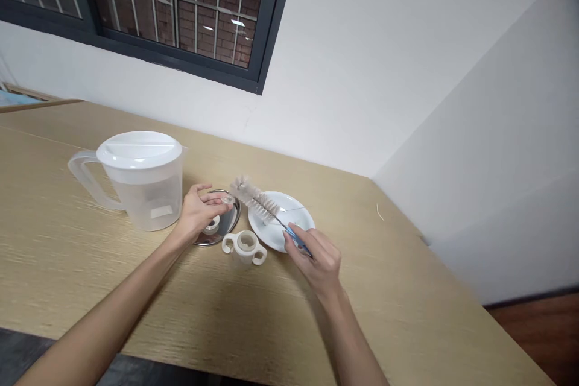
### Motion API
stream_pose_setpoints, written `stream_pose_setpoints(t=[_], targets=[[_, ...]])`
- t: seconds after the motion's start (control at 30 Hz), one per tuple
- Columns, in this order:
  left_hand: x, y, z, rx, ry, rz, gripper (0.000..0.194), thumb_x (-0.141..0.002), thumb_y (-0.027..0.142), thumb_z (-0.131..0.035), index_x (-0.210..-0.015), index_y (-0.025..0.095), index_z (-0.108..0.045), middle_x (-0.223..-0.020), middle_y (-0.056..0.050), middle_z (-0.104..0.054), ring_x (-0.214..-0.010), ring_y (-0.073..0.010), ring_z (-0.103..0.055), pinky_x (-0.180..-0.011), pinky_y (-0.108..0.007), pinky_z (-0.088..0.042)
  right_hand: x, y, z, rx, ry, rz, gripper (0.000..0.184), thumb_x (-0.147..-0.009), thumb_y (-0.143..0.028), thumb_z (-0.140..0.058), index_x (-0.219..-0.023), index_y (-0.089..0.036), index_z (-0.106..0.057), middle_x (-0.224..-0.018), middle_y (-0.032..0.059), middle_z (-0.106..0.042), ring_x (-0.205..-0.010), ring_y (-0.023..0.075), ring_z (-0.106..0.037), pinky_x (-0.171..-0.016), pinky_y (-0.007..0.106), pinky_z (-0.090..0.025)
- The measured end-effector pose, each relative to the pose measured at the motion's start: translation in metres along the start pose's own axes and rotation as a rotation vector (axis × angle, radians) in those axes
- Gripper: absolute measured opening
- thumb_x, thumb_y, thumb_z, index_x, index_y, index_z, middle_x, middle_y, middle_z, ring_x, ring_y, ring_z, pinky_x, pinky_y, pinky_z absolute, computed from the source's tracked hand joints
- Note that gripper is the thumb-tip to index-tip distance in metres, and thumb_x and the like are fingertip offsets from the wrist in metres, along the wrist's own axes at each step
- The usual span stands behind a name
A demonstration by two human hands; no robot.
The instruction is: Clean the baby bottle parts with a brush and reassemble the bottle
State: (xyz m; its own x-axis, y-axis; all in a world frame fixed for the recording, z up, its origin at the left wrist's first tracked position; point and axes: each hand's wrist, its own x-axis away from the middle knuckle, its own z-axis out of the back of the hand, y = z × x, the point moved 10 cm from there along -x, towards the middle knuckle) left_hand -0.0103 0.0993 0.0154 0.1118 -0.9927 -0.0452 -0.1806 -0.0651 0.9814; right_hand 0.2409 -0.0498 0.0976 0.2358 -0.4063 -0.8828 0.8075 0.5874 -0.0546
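One left hand and one right hand (two in all) are showing. One brush, one two-handled cup, one pitcher, one plate, one tray, one clear piece and one white ring are appearing.

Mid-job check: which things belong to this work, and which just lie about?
Likely in the job:
blue-handled brush with pale bristles, in the right hand
small clear plastic piece, in the left hand
cream two-handled plastic cup
round shiny metal tray
glossy white plate

Likely lying about:
translucent plastic pitcher, white-lidded, unheld
thin pale curved strand
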Motion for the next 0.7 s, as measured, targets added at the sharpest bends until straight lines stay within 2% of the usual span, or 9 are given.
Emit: stream_pose_setpoints(t=[0.2, 0.4, 0.53, 0.7], targets=[[-0.004, 0.005, 0.002, -0.120, 0.030, -0.128, 0.082, -0.048, 0.018, -0.087, -0.115, 0.019, -0.041, -0.096, -0.007, -0.073, -0.070, -0.0128, -0.067, -0.070, -0.027, -0.056, 0.001, -0.005, -0.009, 0.062, -0.081, 0.059, 0.018, -0.087, -0.015, -0.066, -0.105, -0.016, -0.069, -0.063, -0.0020, -0.058, -0.054, 0.0089, -0.051, -0.055, 0.023, -0.039], [-0.002, 0.014, 0.004, -0.302, 0.063, -0.285, 0.076, -0.054, 0.022, -0.083, -0.118, 0.022, -0.043, -0.097, -0.006, -0.073, -0.074, -0.0146, -0.067, -0.072, -0.028, -0.055, -0.001, 0.000, -0.004, 0.114, -0.039, 0.039, 0.019, -0.086, -0.015, -0.066, -0.106, -0.016, -0.068, -0.061, -0.0019, -0.057, -0.054, 0.0092, -0.051, -0.056, 0.023, -0.040], [0.001, 0.019, 0.003, -0.347, 0.062, -0.309, 0.075, -0.055, 0.024, -0.082, -0.119, 0.022, -0.043, -0.097, -0.006, -0.073, -0.077, -0.0161, -0.067, -0.073, -0.029, -0.055, -0.001, -0.002, -0.002, 0.058, -0.011, 0.024, 0.021, -0.086, -0.014, -0.067, -0.107, -0.016, -0.068, -0.061, -0.0023, -0.056, -0.053, 0.0091, -0.049, -0.056, 0.023, -0.040], [0.004, 0.023, 0.000, -0.380, 0.061, -0.334, 0.072, -0.057, 0.025, -0.081, -0.118, 0.024, -0.043, -0.098, -0.005, -0.073, -0.078, -0.0163, -0.067, -0.074, -0.028, -0.055, 0.000, -0.008, -0.010, 0.039, -0.067, 0.062, 0.021, -0.086, -0.014, -0.066, -0.107, -0.017, -0.067, -0.064, -0.0016, -0.059, -0.054, 0.0090, -0.050, -0.056, 0.023, -0.039]])
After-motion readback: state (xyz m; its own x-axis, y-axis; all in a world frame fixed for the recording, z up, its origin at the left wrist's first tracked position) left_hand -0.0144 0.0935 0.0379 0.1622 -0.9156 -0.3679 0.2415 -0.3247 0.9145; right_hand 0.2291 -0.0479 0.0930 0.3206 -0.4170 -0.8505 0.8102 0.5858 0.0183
